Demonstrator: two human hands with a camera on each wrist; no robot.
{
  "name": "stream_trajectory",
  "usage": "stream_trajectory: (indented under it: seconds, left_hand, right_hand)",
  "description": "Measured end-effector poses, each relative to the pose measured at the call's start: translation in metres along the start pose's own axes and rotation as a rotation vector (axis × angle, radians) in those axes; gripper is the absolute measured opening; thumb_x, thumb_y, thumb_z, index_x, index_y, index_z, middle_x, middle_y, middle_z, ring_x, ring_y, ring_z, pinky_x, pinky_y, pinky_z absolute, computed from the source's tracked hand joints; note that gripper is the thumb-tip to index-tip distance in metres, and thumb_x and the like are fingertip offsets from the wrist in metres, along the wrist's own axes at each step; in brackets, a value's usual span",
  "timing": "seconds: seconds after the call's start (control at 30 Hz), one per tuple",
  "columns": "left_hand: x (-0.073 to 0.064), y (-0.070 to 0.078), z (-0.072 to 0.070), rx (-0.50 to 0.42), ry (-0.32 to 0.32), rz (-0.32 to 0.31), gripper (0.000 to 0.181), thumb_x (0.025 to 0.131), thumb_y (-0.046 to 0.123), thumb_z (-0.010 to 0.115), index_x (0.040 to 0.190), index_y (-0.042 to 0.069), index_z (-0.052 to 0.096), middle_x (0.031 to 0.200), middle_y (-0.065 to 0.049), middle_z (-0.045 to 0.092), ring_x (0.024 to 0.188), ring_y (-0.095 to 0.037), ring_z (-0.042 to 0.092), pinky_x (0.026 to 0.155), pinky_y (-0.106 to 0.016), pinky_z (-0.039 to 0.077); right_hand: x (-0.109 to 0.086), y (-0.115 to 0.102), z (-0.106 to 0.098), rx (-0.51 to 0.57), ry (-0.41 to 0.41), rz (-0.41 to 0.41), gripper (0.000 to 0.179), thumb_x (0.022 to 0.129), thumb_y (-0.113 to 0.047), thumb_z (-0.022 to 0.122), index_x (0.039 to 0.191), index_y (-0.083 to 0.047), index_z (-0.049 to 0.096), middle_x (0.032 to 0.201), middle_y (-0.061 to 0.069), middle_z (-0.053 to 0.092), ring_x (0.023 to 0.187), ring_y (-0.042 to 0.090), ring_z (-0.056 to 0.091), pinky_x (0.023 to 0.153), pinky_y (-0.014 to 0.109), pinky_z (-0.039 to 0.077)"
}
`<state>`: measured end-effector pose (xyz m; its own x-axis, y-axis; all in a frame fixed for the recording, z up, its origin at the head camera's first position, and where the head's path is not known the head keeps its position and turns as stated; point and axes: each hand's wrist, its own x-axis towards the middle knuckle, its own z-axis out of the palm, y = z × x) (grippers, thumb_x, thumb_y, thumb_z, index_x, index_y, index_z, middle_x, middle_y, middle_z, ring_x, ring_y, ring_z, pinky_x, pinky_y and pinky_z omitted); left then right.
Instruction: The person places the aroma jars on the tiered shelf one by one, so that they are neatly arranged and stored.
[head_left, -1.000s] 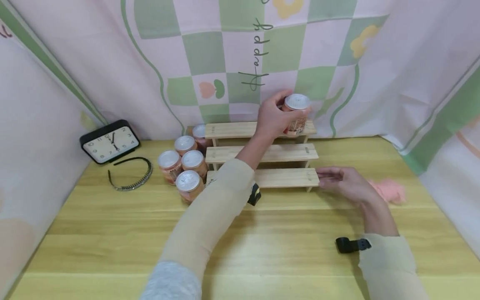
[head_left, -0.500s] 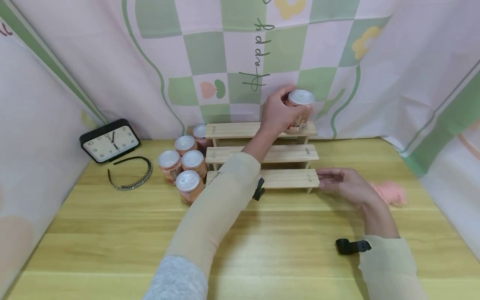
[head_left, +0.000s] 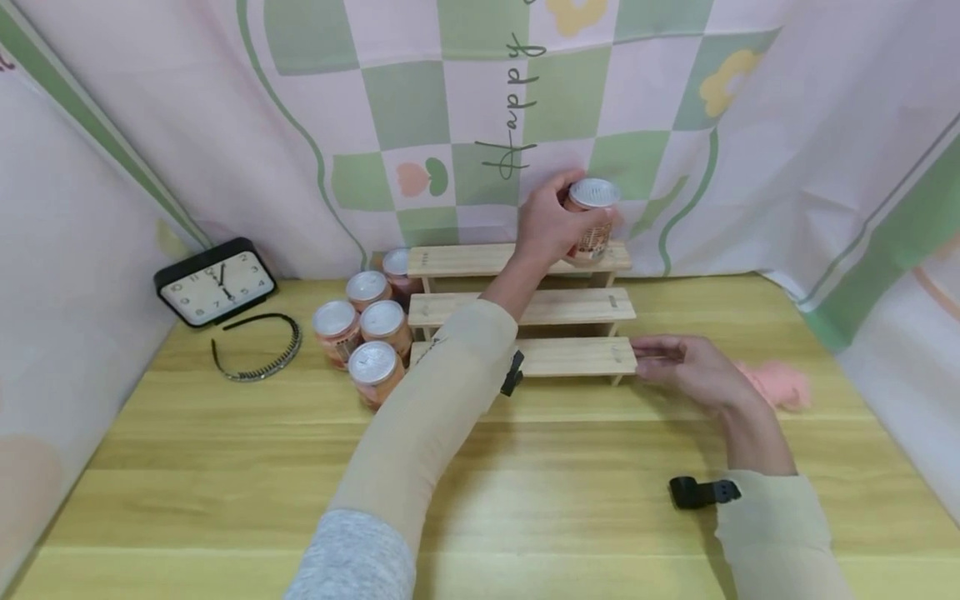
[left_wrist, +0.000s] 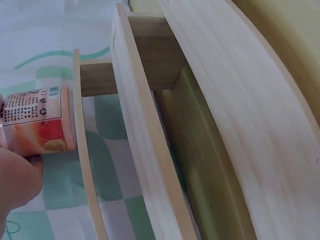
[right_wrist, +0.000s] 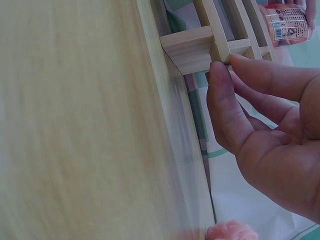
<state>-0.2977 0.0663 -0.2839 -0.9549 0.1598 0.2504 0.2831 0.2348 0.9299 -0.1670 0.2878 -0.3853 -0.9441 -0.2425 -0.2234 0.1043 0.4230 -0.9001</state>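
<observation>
My left hand (head_left: pixel 551 221) grips an upright can (head_left: pixel 592 240) with a silver lid and an orange-pink printed label. The can is at the right end of the top tier of a three-tier wooden display stand (head_left: pixel 465 260). Seen from the left wrist, the can's base (left_wrist: pixel 67 120) is right at the top board. My right hand (head_left: pixel 693 367) is at the right end of the lowest board, where thumb and fingertips pinch its edge in the right wrist view. Several matching cans (head_left: pixel 375 367) stand close together to the left of the stand, and my left sleeve covers part of the lower tiers.
At the back left, a black-framed clock (head_left: pixel 217 283) stands behind a dark toothed headband (head_left: pixel 288 354). A soft pink item (head_left: pixel 780 385) lies beyond my right wrist. Patterned curtain cloth (head_left: pixel 555 100) hangs right behind the stand and along both sides of the wooden table (head_left: pixel 562 500).
My left hand has moved the can slightly back over the top tier. My right hand has kept its place at the lowest board, and the other cans have not moved.
</observation>
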Motion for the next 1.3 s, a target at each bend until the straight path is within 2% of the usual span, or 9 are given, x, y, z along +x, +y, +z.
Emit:
stream_trajectory:
  seconds: [0.13, 0.4, 0.5, 0.67, 0.77, 0.9, 1.07, 1.3]
  left_hand:
    - [-0.001, 0.000, -0.002, 0.014, -0.026, 0.015, 0.066, 0.083, 0.026, 0.086, 0.143, 0.015, 0.058, 0.132, 0.003, 0.062, 0.113, -0.007, 0.058, 0.085, -0.013, 0.046]
    - [-0.005, 0.000, -0.007, -0.069, -0.054, 0.031, 0.066, 0.085, 0.023, 0.085, 0.143, 0.012, 0.057, 0.126, 0.004, 0.061, 0.105, -0.005, 0.056, 0.082, -0.013, 0.048]
    - [-0.007, 0.001, -0.010, -0.093, -0.052, 0.018, 0.066, 0.084, 0.023, 0.086, 0.142, 0.012, 0.057, 0.128, 0.004, 0.061, 0.106, -0.006, 0.057, 0.082, -0.014, 0.049]
    - [-0.014, 0.003, -0.022, -0.115, -0.055, -0.013, 0.067, 0.083, 0.027, 0.086, 0.143, 0.017, 0.057, 0.139, 0.005, 0.057, 0.119, -0.010, 0.056, 0.089, -0.018, 0.050]
    - [-0.017, 0.003, -0.029, -0.112, -0.056, -0.016, 0.064, 0.085, 0.025, 0.085, 0.143, 0.017, 0.058, 0.139, 0.003, 0.057, 0.123, -0.011, 0.054, 0.091, -0.021, 0.050]
    - [-0.022, 0.001, -0.037, -0.115, -0.070, 0.006, 0.059, 0.088, 0.018, 0.081, 0.142, 0.013, 0.059, 0.139, 0.002, 0.058, 0.124, -0.011, 0.053, 0.095, -0.019, 0.048]
    - [-0.033, -0.005, -0.046, -0.127, -0.084, 0.034, 0.061, 0.087, 0.020, 0.083, 0.141, 0.010, 0.058, 0.140, 0.002, 0.058, 0.128, -0.016, 0.052, 0.101, -0.023, 0.047]
    - [-0.051, -0.013, -0.066, -0.174, -0.091, 0.076, 0.061, 0.086, 0.017, 0.083, 0.141, 0.005, 0.058, 0.142, -0.005, 0.058, 0.132, -0.024, 0.051, 0.106, -0.031, 0.046]
  right_hand:
    - [0.000, 0.000, 0.000, 0.010, 0.001, -0.006, 0.057, 0.099, -0.007, 0.063, 0.147, 0.014, 0.040, 0.139, 0.034, 0.051, 0.106, 0.007, 0.062, 0.092, 0.024, 0.053]
    - [-0.001, 0.001, 0.000, 0.011, 0.005, 0.001, 0.057, 0.099, -0.007, 0.064, 0.147, 0.013, 0.040, 0.140, 0.033, 0.051, 0.106, 0.008, 0.062, 0.092, 0.023, 0.053]
    - [0.000, 0.001, 0.001, 0.005, 0.008, 0.004, 0.057, 0.099, -0.008, 0.064, 0.147, 0.012, 0.041, 0.140, 0.032, 0.051, 0.107, 0.008, 0.062, 0.092, 0.023, 0.053]
    - [0.001, 0.001, 0.002, 0.000, 0.010, 0.009, 0.057, 0.099, -0.008, 0.065, 0.147, 0.012, 0.041, 0.140, 0.032, 0.052, 0.106, 0.008, 0.062, 0.091, 0.022, 0.053]
    - [0.002, 0.000, 0.002, -0.001, 0.010, 0.013, 0.058, 0.099, -0.008, 0.065, 0.147, 0.012, 0.041, 0.139, 0.032, 0.052, 0.106, 0.009, 0.062, 0.092, 0.022, 0.052]
    - [0.002, 0.000, 0.001, -0.001, 0.009, 0.015, 0.058, 0.099, -0.009, 0.065, 0.147, 0.012, 0.041, 0.140, 0.032, 0.052, 0.106, 0.009, 0.062, 0.092, 0.022, 0.052]
    - [0.002, 0.000, 0.001, -0.001, 0.008, 0.014, 0.057, 0.099, -0.009, 0.065, 0.147, 0.011, 0.041, 0.141, 0.032, 0.051, 0.106, 0.008, 0.062, 0.092, 0.022, 0.052]
    - [0.003, -0.002, 0.003, -0.031, 0.006, 0.025, 0.058, 0.099, -0.013, 0.066, 0.148, 0.008, 0.043, 0.143, 0.029, 0.050, 0.116, 0.021, 0.060, 0.092, 0.022, 0.052]
